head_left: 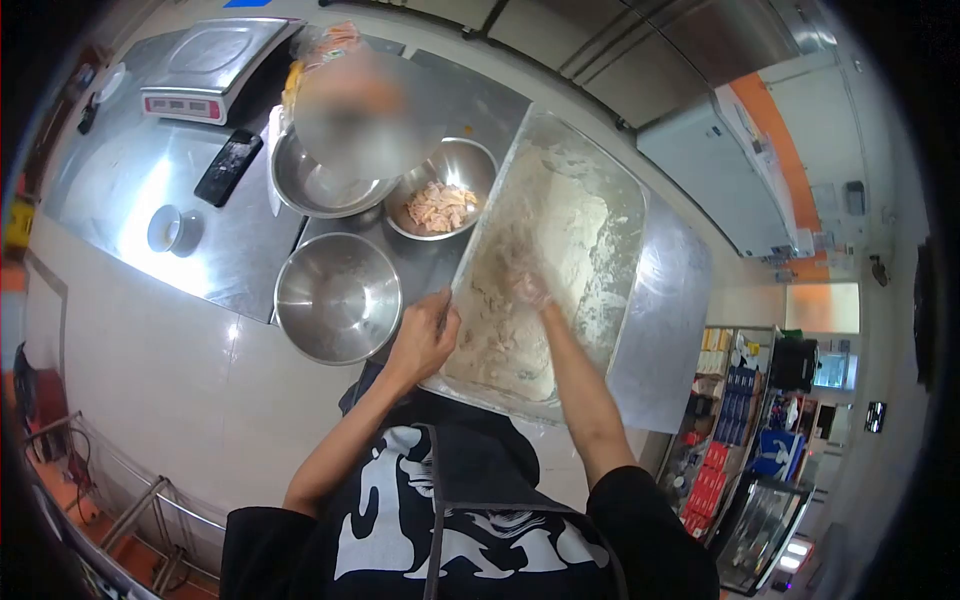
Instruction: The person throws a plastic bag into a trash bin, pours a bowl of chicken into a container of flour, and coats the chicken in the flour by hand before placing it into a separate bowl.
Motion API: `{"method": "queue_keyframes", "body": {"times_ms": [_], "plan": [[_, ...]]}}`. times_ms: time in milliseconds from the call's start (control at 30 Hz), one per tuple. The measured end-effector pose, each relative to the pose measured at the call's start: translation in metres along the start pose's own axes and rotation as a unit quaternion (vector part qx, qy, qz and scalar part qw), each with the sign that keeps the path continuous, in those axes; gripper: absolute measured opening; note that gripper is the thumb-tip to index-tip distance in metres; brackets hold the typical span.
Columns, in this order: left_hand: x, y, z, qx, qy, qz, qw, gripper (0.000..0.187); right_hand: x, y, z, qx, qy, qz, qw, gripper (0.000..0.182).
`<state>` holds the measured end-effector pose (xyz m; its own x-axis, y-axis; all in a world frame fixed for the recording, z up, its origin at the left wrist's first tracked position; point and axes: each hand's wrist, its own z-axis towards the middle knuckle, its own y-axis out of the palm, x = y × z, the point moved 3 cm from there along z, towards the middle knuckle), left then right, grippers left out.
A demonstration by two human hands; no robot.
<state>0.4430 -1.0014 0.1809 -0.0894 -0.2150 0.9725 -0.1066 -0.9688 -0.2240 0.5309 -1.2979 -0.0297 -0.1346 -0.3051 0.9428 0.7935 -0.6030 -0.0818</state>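
Note:
A large rectangular steel tray point(632, 222) filled with white flour sits on the steel counter in front of me. My left hand point(425, 335) grips the tray's near left rim. My right hand point(527, 288) is down in the flour, coated with it, pressing among floured pieces near the tray's middle. A steel bowl point(485, 160) with pale raw chicken pieces point(441, 206) stands just left of the tray.
An empty steel bowl point(337, 297) sits by my left hand, another bowl point(325, 185) behind it. A scale point(210, 65), a black phone point(228, 167) and a small white cup point(165, 228) lie on the counter's left. A freezer point(715, 175) and stocked shelves point(725, 430) stand at right.

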Motion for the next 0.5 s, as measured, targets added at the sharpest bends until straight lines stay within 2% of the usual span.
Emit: {"method": "queue_keyframes", "body": {"times_ms": [33, 67, 100, 133, 200, 233, 300, 433, 500], "plan": [[-0.002, 0.001, 0.002, 0.0, 0.005, -0.005, 1.0, 0.018, -0.008, -0.016, 0.011, 0.008, 0.002, 0.006, 1.0, 0.062], [-0.004, 0.001, 0.0, -0.002, 0.006, -0.009, 1.0, 0.019, -0.01, -0.038, 0.019, -0.099, -0.027, 0.408, 0.907, 0.068], [-0.007, 0.0, -0.004, -0.001, -0.003, -0.005, 1.0, 0.019, -0.011, -0.068, 0.022, -0.192, -0.054, 0.735, 0.648, 0.074], [-0.007, 0.0, -0.003, -0.003, 0.004, 0.002, 1.0, 0.021, 0.013, -0.099, 0.031, -0.194, -0.056, 0.74, 0.642, 0.074], [-0.003, -0.001, -0.002, -0.014, -0.01, 0.009, 1.0, 0.026, 0.08, -0.14, 0.058, -0.321, 0.137, 0.862, 0.367, 0.084], [-0.005, 0.001, -0.002, -0.015, -0.012, 0.009, 1.0, 0.026, 0.087, -0.151, 0.058, -0.323, 0.137, 0.862, 0.366, 0.084], [-0.006, 0.001, -0.002, -0.004, -0.001, 0.01, 1.0, 0.028, 0.092, -0.169, 0.059, -0.349, 0.035, 0.815, 0.461, 0.092], [-0.007, 0.001, -0.001, -0.006, -0.016, 0.005, 1.0, 0.029, 0.097, -0.173, 0.057, -0.313, -0.005, 0.839, 0.446, 0.083], [-0.011, 0.002, -0.003, -0.005, 0.008, 0.016, 1.0, 0.029, 0.117, -0.158, 0.057, -0.432, 0.035, 0.814, 0.387, 0.074]]}}
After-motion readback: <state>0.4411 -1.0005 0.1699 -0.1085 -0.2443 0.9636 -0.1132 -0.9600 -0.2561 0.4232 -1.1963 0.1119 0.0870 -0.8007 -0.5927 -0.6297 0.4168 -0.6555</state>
